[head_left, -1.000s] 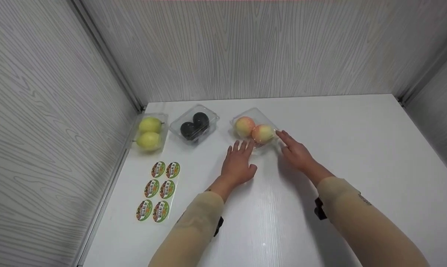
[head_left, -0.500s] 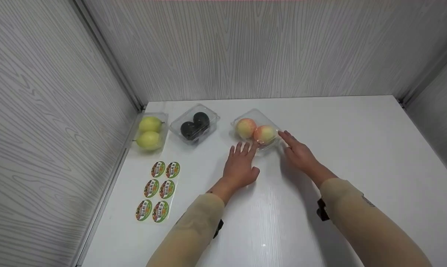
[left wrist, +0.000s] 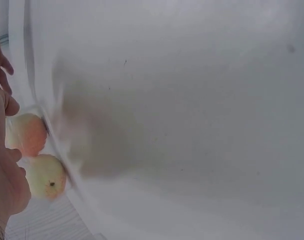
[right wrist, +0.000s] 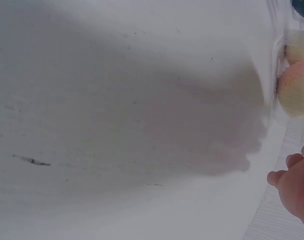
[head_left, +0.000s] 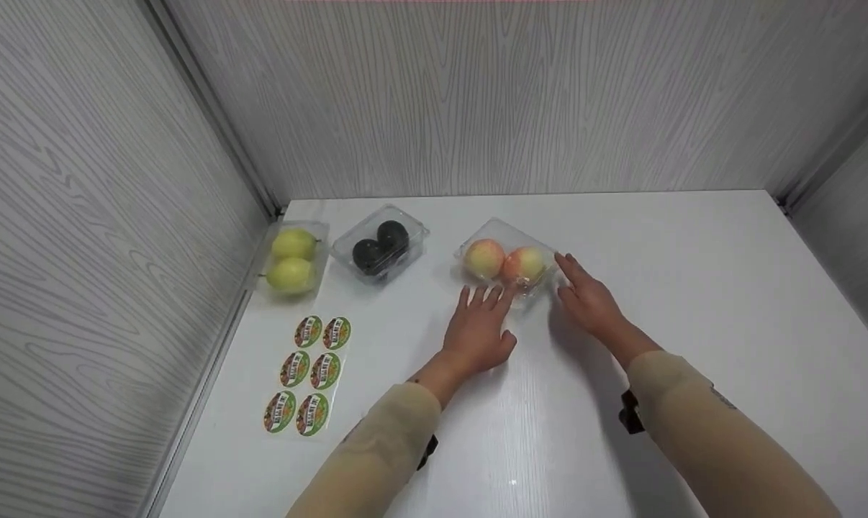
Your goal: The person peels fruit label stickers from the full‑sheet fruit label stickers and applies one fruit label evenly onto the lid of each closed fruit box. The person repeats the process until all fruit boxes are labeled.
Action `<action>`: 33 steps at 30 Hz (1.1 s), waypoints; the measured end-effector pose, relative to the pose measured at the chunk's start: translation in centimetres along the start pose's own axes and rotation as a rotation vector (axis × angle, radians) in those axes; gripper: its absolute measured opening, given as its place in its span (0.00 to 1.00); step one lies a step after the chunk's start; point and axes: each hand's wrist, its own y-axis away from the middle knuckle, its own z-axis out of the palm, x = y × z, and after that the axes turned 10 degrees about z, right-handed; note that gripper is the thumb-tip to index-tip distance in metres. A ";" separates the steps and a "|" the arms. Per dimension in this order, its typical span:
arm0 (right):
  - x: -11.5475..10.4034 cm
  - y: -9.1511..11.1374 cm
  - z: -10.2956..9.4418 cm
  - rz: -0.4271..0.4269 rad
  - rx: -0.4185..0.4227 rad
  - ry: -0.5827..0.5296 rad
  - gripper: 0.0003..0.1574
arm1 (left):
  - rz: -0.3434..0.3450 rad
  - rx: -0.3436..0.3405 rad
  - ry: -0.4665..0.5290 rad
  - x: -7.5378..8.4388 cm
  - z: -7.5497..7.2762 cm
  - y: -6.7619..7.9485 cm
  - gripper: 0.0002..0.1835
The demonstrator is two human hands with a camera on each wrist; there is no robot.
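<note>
Clear plastic, and both hands are at it: the peach box sits toward the back of the white table, right of the tub of dark fruit. Left hand, fingers straight and a little spread, tips at the near edge; right hand, straight index finger at the right-hand corner. Neither appears to grip. Danger here, I'd say: one hand pushing harder could spin so light a box and roll the peaches; heavy pressure could buckle its wall. Six round stickers, front left, carry lettering too small to read.
</note>
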 end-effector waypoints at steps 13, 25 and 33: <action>-1.6 1.1 1.7 0.051 0.087 0.055 0.58 | -0.092 0.123 0.097 -7.5 -2.6 -2.2 0.41; -2.6 0.8 2.9 0.020 0.110 0.118 0.65 | -0.058 0.041 0.176 -10.1 -2.7 -4.6 0.43; -2.5 0.8 2.5 0.030 0.103 0.178 0.64 | -0.047 0.002 0.135 -9.7 -2.2 -4.5 0.41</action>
